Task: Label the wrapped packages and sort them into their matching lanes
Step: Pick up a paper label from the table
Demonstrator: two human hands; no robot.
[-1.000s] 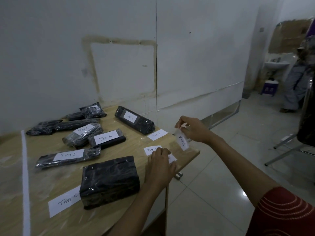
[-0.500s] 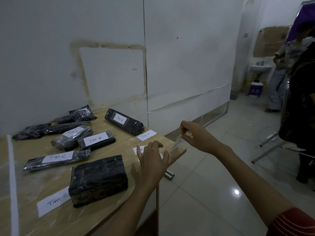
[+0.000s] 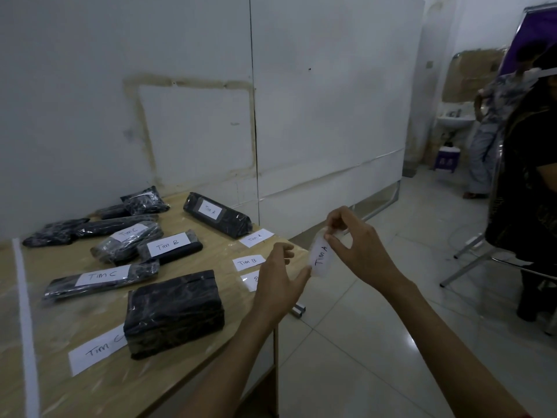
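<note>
A small white paper label (image 3: pixel 322 257) marked "Tim A" is held in the air just past the right-hand edge of the light wooden table (image 3: pixel 180 372), over the pale tiled floor (image 3: pixel 361 342). Its long axis is set nearly upright, leaning slightly rightward at the top, and its writing is read from the bottom end upward. The upper end is pinched between thumb and forefinger of the right hand (image 3: pixel 358 248). The lower left edge is touched by the thumb tip of the left hand (image 3: pixel 280 276), whose fingers are loosely bent and clear of the paper. The two hands are close together, with the label between them.

On the table, a large black film-wrapped block (image 3: pixel 173 312) is laid near the front edge, bare of any label and partly over a white paper slip (image 3: pixel 96 348) marked "Tim". Toward the table's middle are laid a long slim black package (image 3: pixel 99 280) labelled "Tim C" and a shorter black package (image 3: pixel 170 248) labelled "Tim B". At the table's far right corner a black wrapped package (image 3: pixel 217 214) labelled "Tim A" is laid diagonally. Two white lane slips, "Tim A" (image 3: pixel 256 237) and "Tim B" (image 3: pixel 248 262), are set along the right-hand edge.
</note>
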